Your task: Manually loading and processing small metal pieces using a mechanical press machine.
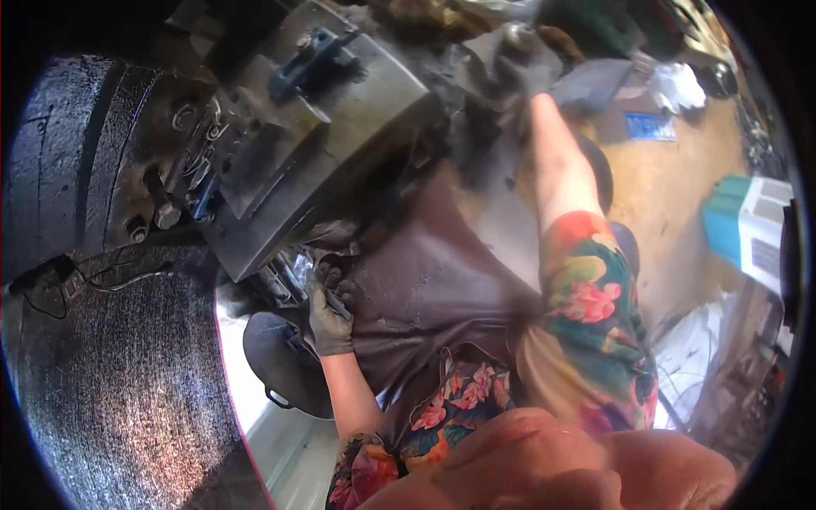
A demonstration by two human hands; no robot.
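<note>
My left hand (pixel 330 313), in a grey-green work glove, is low at the left edge of the brown apron (pixel 416 272). Its fingers are curled next to shiny metal pieces (pixel 293 270) under the machine's edge; what lies in them is too dark to make out. My right arm stretches far forward. The gloved right hand (pixel 525 64) is blurred among dark, cluttered things at the top, so its fingers and any hold are hidden. Between the arms stands the heavy steel machine block (pixel 365 93), with a dark blue fitting (pixel 310 64) on top.
A black round container with a handle (pixel 285 361) sits below my left hand. Large dark machine housing (pixel 127 365) with bolts and a cable fills the left side. At right are a blue plate (pixel 650 126), a white bag (pixel 677 87) and a teal-and-white box (pixel 748 221).
</note>
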